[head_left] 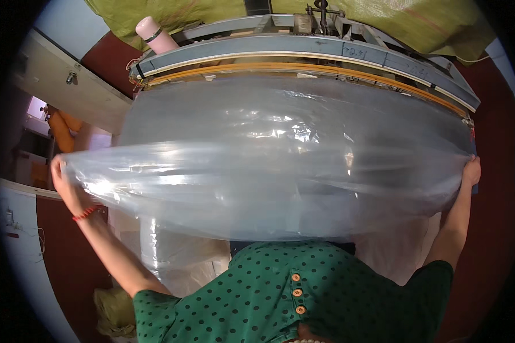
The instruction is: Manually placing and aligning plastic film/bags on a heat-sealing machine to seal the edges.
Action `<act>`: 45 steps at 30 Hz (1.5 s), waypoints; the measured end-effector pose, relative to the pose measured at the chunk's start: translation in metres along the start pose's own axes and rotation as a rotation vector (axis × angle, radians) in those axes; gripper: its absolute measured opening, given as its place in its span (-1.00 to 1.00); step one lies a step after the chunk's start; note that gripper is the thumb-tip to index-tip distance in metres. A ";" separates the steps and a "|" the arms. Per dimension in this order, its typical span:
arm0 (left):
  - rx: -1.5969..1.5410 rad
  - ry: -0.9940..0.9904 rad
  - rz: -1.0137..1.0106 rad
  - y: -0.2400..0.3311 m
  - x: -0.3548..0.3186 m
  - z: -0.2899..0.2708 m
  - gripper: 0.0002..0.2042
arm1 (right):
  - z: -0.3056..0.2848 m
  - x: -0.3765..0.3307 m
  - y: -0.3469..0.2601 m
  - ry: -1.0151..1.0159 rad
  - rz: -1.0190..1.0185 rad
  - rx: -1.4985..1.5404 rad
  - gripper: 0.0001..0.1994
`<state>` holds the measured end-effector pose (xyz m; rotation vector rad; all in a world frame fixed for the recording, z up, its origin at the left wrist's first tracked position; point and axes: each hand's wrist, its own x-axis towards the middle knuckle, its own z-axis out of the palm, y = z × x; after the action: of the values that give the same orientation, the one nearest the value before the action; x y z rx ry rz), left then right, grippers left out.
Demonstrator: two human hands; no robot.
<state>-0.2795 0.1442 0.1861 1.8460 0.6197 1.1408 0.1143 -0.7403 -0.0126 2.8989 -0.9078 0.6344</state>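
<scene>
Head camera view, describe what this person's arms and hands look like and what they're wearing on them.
Both forearms are bare. The left hand has a red beaded bracelet at the wrist; the right hand shows no jewellery. Short sleeves of a green top with dark polka dots and small orange buttons cover the upper arms.

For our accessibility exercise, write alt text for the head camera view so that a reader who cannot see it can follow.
A person stretches a wide sheet of clear plastic film between both raised hands, the left hand and right hand each gripping one end. Beyond it stands a long machine bar with a pink bottle near its left end.
</scene>
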 end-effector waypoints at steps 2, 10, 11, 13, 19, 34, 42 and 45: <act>0.341 -0.183 0.118 0.000 0.063 -0.027 -0.73 | -0.005 -0.002 -0.010 -0.023 -0.007 0.020 -0.65; 0.730 -0.131 1.253 0.048 0.038 0.161 -0.65 | -0.014 -0.007 0.004 0.002 0.030 0.007 -0.64; 0.648 -0.459 0.588 0.011 0.004 0.178 -0.63 | -0.005 -0.003 0.005 0.019 0.020 0.001 -0.64; 0.631 -1.124 0.880 0.004 -0.052 0.214 -0.56 | 0.009 0.000 0.004 0.026 -0.001 -0.007 -0.64; 0.818 -0.837 0.539 -0.125 -0.037 0.194 -0.46 | 0.008 0.002 -0.002 -0.022 0.013 0.019 -0.63; 0.768 -0.524 0.536 -0.133 -0.004 0.276 -0.79 | 0.024 0.048 0.112 -0.032 0.144 1.311 -0.69; 0.625 -0.492 0.566 -0.133 -0.003 0.288 -0.84 | -0.032 0.032 0.124 0.090 0.154 1.243 -0.63; 0.737 -0.389 0.598 -0.114 0.008 0.294 -0.88 | -0.033 0.045 0.097 0.186 0.192 1.058 -0.66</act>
<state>-0.0122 0.0894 0.0285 2.9357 0.2652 0.9119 0.0822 -0.8399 0.0272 3.4686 -1.0494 1.8470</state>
